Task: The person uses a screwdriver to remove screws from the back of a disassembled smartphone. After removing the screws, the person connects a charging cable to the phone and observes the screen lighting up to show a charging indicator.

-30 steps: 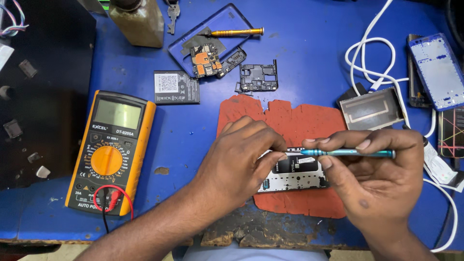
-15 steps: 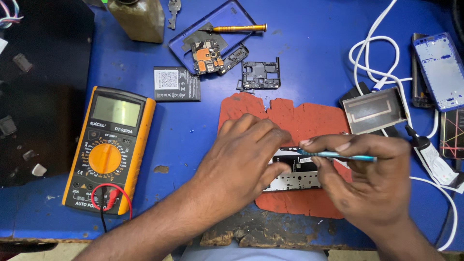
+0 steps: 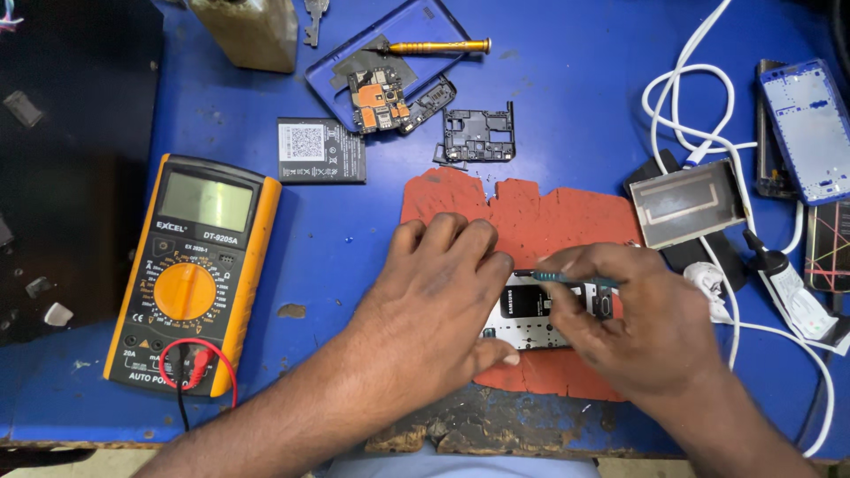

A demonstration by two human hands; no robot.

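- The left hand (image 3: 438,305) lies palm down on the opened phone (image 3: 540,317), fingers spread and curled over its left end to pin it to the red mat (image 3: 531,217); it grips nothing else.
- The right hand (image 3: 642,332) is closed in a pinch around a slim teal-handled tool (image 3: 567,278), probably a small screwdriver, though its tip is hidden behind the fingers.
- Compared with a second ago, the tool has swung from lying level and high above the right fingers to pointing left and down at the phone's upper edge, and both hands have drawn closer together over the device.
- That shift suggests the person has gone from positioning the tool to actually working on the phone, likely at a screw or clip near its top.
- The phone sits on the lower half of the red mat, mostly covered by both hands; only a white and black strip shows between them.
- To the left, well apart, stands a yellow multimeter (image 3: 190,274) with red and black leads plugged in.
- Above the mat lie a dark battery (image 3: 320,150), a black plastic frame (image 3: 479,134), and a blue back cover (image 3: 403,62) holding a circuit board (image 3: 379,96) and a gold-handled screwdriver (image 3: 438,45).
- On the right are white cables (image 3: 699,97) and a blue phone frame (image 3: 810,128).
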